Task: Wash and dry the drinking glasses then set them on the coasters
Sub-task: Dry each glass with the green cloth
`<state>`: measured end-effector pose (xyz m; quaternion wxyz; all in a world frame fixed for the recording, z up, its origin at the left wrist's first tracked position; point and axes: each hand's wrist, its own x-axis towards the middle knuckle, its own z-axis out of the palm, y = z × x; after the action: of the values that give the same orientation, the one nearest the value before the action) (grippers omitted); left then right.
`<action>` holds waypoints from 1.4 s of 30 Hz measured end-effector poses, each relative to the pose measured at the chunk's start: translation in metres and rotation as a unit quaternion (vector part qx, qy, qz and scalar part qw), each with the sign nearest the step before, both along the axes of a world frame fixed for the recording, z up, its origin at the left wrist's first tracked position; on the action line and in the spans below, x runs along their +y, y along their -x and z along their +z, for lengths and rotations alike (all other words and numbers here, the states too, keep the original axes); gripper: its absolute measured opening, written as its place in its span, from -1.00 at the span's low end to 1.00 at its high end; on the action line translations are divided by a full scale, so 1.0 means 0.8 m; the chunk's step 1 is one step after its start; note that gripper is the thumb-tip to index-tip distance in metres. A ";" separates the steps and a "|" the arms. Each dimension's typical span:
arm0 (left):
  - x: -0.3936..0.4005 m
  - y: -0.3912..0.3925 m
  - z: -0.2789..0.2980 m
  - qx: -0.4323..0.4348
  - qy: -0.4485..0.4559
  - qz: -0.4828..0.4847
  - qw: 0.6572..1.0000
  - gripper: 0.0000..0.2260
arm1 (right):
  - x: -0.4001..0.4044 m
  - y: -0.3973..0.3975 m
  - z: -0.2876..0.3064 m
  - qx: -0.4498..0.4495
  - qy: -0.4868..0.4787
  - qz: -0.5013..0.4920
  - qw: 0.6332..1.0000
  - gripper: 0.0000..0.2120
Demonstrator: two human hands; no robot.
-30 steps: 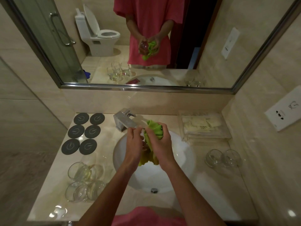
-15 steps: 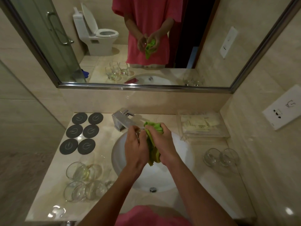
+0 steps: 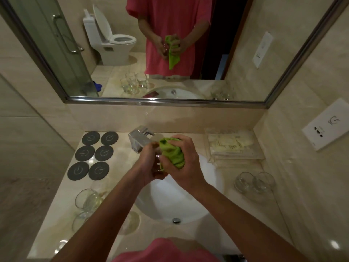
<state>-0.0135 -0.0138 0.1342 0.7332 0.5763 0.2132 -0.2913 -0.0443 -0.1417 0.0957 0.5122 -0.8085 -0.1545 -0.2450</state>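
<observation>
Drying step, by the look of it: left hand [image 3: 149, 163] is wrapped around a drinking glass [image 3: 158, 163], mostly hidden between the palms, held above the far part of the white basin [image 3: 188, 205]. Right hand [image 3: 186, 163] is closed on a bunched green cloth [image 3: 171, 150], pressing it against the glass; can't tell whether the cloth goes inside the rim. Six dark coasters [image 3: 92, 156] sit in two columns at the far left of the counter [image 3: 120, 167], all bare, so no glass is placed yet. Risks: the glass is probably wet, and twisting cloth against it could spin it out of the left-hand grip; a drop here lands in the basin or hits the chrome faucet [image 3: 140, 138], which is just beyond the knuckles, so chipping is plausible. The hanging cloth tail could also snag the faucet spout. Route to the coasters goes left past the faucet; that path looks open. The cluster of glasses [image 3: 88, 202] near the left front edge lies under the left forearm, so a low elbow swing could knock one off the counter. Two more glasses [image 3: 255, 183] stand close together at right, near the wall, below a clear tray of sachets [image 3: 234, 144]. Free counter is narrow on both sides of the basin.
</observation>
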 end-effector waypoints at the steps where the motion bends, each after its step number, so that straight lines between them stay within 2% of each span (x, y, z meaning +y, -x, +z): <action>1: -0.004 0.000 0.001 -0.019 -0.026 0.008 0.999 -0.63 | 0.008 0.001 0.002 0.028 -0.037 -0.035 0.998 -0.66; 4: -0.016 0.005 -0.006 -0.140 -0.121 0.040 0.982 -0.60 | 0.021 0.002 0.022 0.167 -0.155 -0.093 0.969 -0.72; 5: -0.021 0.011 -0.009 -0.222 -0.154 0.060 0.961 -0.64 | 0.019 -0.002 0.031 0.232 -0.200 -0.088 0.948 -0.73; 6: -0.025 0.017 -0.014 -0.327 -0.193 0.078 0.922 -0.69 | 0.014 -0.008 0.037 0.305 -0.248 -0.073 0.917 -0.74; 8: -0.022 0.025 -0.023 -0.531 -0.273 0.065 0.799 -0.73 | -0.002 -0.020 0.051 0.446 -0.334 0.001 0.831 -0.74; 10: -0.009 0.019 -0.032 -0.694 -0.322 -0.005 0.644 -0.65 | -0.018 -0.024 0.068 0.542 -0.366 0.081 0.752 -0.76; 12: 0.003 0.005 -0.036 -0.801 -0.348 -0.073 0.481 -0.62 | -0.029 -0.020 0.077 0.591 -0.352 0.126 0.715 -0.67; 13: 0.006 -0.002 -0.035 -0.828 -0.350 -0.097 0.428 -0.61 | -0.032 -0.018 0.079 0.600 -0.347 0.132 0.708 -0.60; 14: 0.008 -0.008 -0.036 -0.840 -0.345 -0.115 0.402 -0.61 | -0.034 -0.015 0.080 0.604 -0.344 0.133 0.706 -0.56; 15: 0.010 -0.013 -0.038 -0.841 -0.341 -0.127 0.399 -0.61 | -0.033 -0.013 0.078 0.605 -0.342 0.127 0.708 -0.54; 16: 0.010 -0.015 -0.041 -0.833 -0.340 -0.132 0.416 -0.62 | -0.031 -0.012 0.077 0.597 -0.345 0.115 0.715 -0.56; 17: 0.009 -0.014 -0.045 -0.814 -0.340 -0.131 0.453 -0.63 | -0.028 -0.012 0.074 0.581 -0.353 0.101 0.726 -0.62; 18: 0.006 -0.010 -0.049 -0.781 -0.340 -0.121 0.510 -0.65 | -0.024 -0.012 0.069 0.556 -0.359 0.079 0.745 -0.70; 19: 0.000 -0.005 -0.051 -0.729 -0.338 -0.098 0.586 -0.68 | -0.020 -0.012 0.062 0.521 -0.357 0.050 0.773 -0.76; 22: -0.029 0.007 -0.038 -0.488 -0.285 0.007 0.825 -0.78 | -0.009 -0.005 0.038 0.405 -0.273 -0.050 0.871 -0.68; 24: -0.037 -0.002 -0.024 -0.290 -0.213 0.023 0.933 -0.76 | -0.002 0.003 0.029 0.337 -0.212 -0.065 0.915 -0.65; 25: -0.034 -0.009 -0.018 -0.195 -0.176 0.006 0.965 -0.72 | -0.002 0.006 0.021 0.309 -0.193 -0.062 0.929 -0.64; 26: -0.028 -0.014 -0.012 -0.117 -0.141 -0.020 0.983 -0.69 | -0.005 0.009 0.015 0.283 -0.170 -0.054 0.942 -0.65; 28: -0.016 -0.020 -0.005 -0.016 -0.077 -0.075 0.994 -0.67 | -0.014 0.010 0.003 0.228 -0.113 -0.041 0.966 -0.68; 30: -0.010 -0.022 -0.004 0.014 -0.036 -0.116 0.992 -0.66 | -0.019 0.013 0.000 0.215 -0.126 -0.030 0.968 -0.69; 31: -0.008 -0.021 0.000 0.013 -0.022 -0.135 0.991 -0.65 | -0.020 0.013 0.001 0.228 -0.173 -0.033 0.958 -0.71; 34: -0.004 -0.021 -0.003 -0.061 0.019 -0.173 0.983 -0.68 | -0.020 0.012 0.004 0.299 -0.315 -0.079 0.897 -0.81; 36: -0.005 -0.017 -0.012 -0.142 0.004 -0.176 0.974 -0.59 | -0.025 0.009 0.002 0.341 -0.353 -0.094 0.866 -0.79; 39: -0.004 -0.014 -0.028 -0.216 -0.079 -0.138 0.963 -0.48 | -0.032 0.008 -0.002 0.351 -0.342 -0.083 0.868 -0.78; 42: -0.005 -0.011 -0.038 -0.250 -0.102 -0.118 0.955 -0.40 | -0.032 0.009 0.002 0.332 -0.312 -0.073 0.887 -0.75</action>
<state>-0.0048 -0.0177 0.1034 0.6609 0.7234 -0.0185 -0.1991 -0.0517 -0.1674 0.0976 0.7398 -0.6504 0.1686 -0.0350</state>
